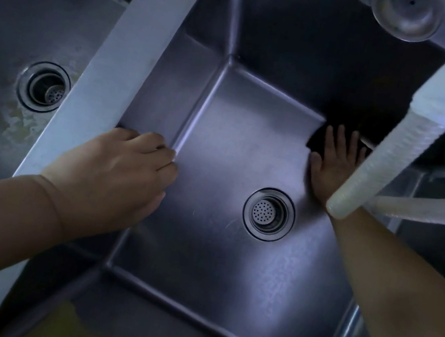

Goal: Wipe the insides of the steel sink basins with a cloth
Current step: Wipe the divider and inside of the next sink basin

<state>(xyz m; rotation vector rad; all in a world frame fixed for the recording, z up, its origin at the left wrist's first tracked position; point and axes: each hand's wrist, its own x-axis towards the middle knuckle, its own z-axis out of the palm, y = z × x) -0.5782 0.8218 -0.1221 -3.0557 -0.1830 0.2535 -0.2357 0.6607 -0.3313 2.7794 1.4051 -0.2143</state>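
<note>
The right hand (332, 164) is down in the near basin (209, 255), fingers straight and spread, pressing a dark cloth (317, 139) flat against the floor at about 2 o'clock from the drain (269, 213), right where the floor meets the far right wall. Only a dark edge of the cloth shows past the fingertips and thumb; the rest sits under the palm or blends into shadow. The left hand (122, 174) is braced on the divider (121, 61) at 9 o'clock, fingers curled over its inner edge and gripping it

A white ribbed hose (381, 154) hangs across the right wrist at 3 o'clock, its open end just above the forearm. The second basin (6, 41), at 10 o'clock, shows pale water marks around its own drain and looks not yet wiped, so I judge the job about midway at best

Risks from here:
- the forearm could knock the hose on a wide stroke, swinging it or dripping water onto cleaned steel
- with only a flat palm on it, the cloth could bunch or slip out in that corner, leaving the seam unwiped
- the corner is very dark, so missed streaks would be hard to spot
- the bracing hand could slide if the divider is wet
</note>
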